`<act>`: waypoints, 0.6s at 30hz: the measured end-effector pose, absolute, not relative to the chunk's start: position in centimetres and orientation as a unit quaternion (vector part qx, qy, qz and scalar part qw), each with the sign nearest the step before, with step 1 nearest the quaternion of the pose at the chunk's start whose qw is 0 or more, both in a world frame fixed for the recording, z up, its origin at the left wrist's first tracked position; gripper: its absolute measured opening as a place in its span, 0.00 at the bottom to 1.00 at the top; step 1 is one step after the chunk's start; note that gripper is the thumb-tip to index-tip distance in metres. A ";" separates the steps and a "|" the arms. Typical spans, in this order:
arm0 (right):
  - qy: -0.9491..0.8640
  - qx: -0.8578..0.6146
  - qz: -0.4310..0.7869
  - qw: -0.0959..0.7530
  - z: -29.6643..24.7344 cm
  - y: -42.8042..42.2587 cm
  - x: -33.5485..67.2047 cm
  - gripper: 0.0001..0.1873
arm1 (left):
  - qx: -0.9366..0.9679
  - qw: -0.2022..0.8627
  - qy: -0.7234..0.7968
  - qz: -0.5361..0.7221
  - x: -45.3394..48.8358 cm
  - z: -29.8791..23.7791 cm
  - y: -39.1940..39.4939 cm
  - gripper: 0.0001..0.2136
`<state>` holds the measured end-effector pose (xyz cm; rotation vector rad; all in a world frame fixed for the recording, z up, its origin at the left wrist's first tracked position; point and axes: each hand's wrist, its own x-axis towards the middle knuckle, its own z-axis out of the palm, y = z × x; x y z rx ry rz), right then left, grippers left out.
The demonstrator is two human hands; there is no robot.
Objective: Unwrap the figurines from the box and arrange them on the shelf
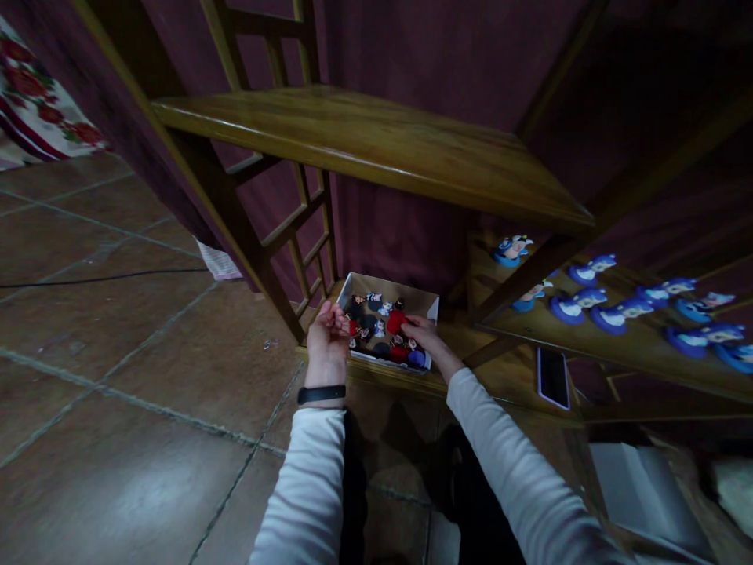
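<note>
A shallow white cardboard box [428,304] with a brown inside sits low on the wooden shelf unit. In it are several small figurines [380,328] with red, black, white and blue parts, some standing and some lying. My right hand [422,331] reaches over the box's right side, its fingertips closed on a round red piece [396,321]. At the left wall is my left hand [329,337], palm up and fingers curled, beside a red and black figurine [353,328]. Whether those fingers hold anything is unclear. A black band [321,394] circles my left wrist.
Above the box juts a wooden shelf [353,141]. Several blue and white figurines [623,312] stand on the shelf to the right. A phone [553,378] lies near the lower shelf's edge. A cable [106,278] crosses the tiled floor at left.
</note>
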<state>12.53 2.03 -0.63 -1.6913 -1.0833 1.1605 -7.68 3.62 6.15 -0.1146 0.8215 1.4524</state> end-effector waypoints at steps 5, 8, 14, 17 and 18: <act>-0.265 -0.485 0.670 0.496 0.3 0.9 12.3 0.08 | -0.048 0.698 0.364 0.615 -6.9 5.7 3.8 0.11; -0.227 -0.501 0.656 0.516 0.2 0.7 12.3 0.06 | -0.046 0.710 0.363 0.602 -6.8 5.5 4.0 0.10; -0.267 -0.543 0.610 0.512 -0.6 1.7 12.9 0.05 | -0.044 0.708 0.347 0.613 -7.0 5.8 3.9 0.11; -0.324 -0.587 0.562 0.485 -0.5 2.9 13.0 0.09 | -0.047 0.708 0.353 0.609 -7.0 6.2 3.8 0.10; -0.356 -0.618 0.527 0.463 -0.4 3.2 13.1 0.11 | -0.049 0.708 0.355 0.608 -7.0 6.3 3.8 0.10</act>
